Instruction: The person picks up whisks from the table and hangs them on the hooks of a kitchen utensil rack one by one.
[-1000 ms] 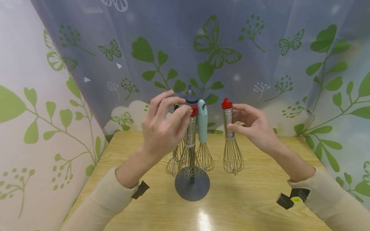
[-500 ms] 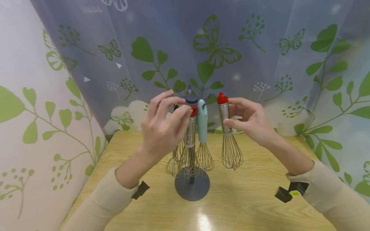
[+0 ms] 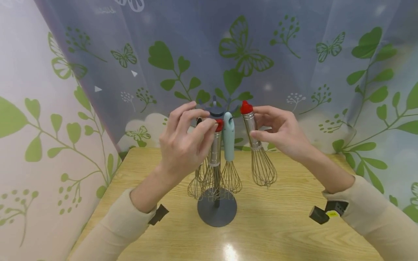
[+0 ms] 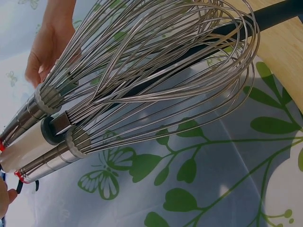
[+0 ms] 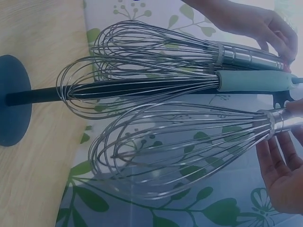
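My left hand [image 3: 183,137] pinches the red cap of a steel-handled whisk [image 3: 215,148] that hangs upright at the front of a dark whisk stand [image 3: 217,212]. To its right, a whisk with a pale blue handle [image 3: 229,141] hangs from the same stand. Another whisk, with a white handle [image 4: 26,149], is mostly behind my left hand in the head view. My right hand [image 3: 281,130] holds a second steel-handled, red-capped whisk [image 3: 250,127] between thumb and fingers. This one is above the table, right of the stand, its wires slanting down to the right.
The stand's round base rests on a wooden table [image 3: 277,224]. Dark hooks [image 3: 214,103] show at the stand's top. Behind the table hangs a blue-grey cloth [image 3: 294,83] printed with leaves and butterflies. A pale printed wall [image 3: 42,163] runs along the left.
My right hand has raised its whisk and brought it left, nearer the stand; the whisk tilts more, cap toward the stand. My left hand and the hanging whisks have stayed in place.
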Action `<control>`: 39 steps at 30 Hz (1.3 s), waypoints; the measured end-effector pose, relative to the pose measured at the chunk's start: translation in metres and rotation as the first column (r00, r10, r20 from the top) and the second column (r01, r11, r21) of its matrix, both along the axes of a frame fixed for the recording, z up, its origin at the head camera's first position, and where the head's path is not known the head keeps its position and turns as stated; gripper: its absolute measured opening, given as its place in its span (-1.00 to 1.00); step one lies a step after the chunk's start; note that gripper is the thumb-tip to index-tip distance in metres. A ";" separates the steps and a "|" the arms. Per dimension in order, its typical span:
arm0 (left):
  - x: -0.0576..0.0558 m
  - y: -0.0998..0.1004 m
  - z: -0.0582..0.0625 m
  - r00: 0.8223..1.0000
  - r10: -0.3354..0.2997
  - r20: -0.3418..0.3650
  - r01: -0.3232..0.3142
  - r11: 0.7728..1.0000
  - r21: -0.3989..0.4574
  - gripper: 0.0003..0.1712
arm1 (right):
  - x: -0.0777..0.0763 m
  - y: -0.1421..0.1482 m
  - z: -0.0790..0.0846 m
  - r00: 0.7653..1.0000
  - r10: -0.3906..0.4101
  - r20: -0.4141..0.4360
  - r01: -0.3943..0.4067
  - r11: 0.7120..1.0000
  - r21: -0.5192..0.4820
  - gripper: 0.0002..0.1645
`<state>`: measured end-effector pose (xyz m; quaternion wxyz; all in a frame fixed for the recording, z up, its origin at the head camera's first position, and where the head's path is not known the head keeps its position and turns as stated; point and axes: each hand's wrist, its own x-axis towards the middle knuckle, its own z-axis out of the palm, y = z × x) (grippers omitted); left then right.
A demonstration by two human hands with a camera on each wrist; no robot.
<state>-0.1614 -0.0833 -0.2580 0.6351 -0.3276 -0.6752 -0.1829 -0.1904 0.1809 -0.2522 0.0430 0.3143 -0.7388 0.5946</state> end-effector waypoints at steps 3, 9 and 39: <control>0.000 0.000 0.000 1.000 0.000 0.001 0.000 1.000 0.002 -0.91 | -0.001 -0.001 0.002 1.000 0.018 -0.005 -0.018 1.000 0.019 -0.43; 0.000 -0.001 0.000 1.000 -0.002 0.003 0.002 1.000 0.000 -0.90 | -0.002 -0.001 0.005 0.998 0.058 0.001 -0.058 0.998 0.012 -0.42; -0.001 0.000 0.000 1.000 -0.008 0.003 0.008 1.000 0.004 -0.93 | 0.000 0.005 0.034 0.998 0.018 -0.057 -0.001 0.954 0.300 -0.44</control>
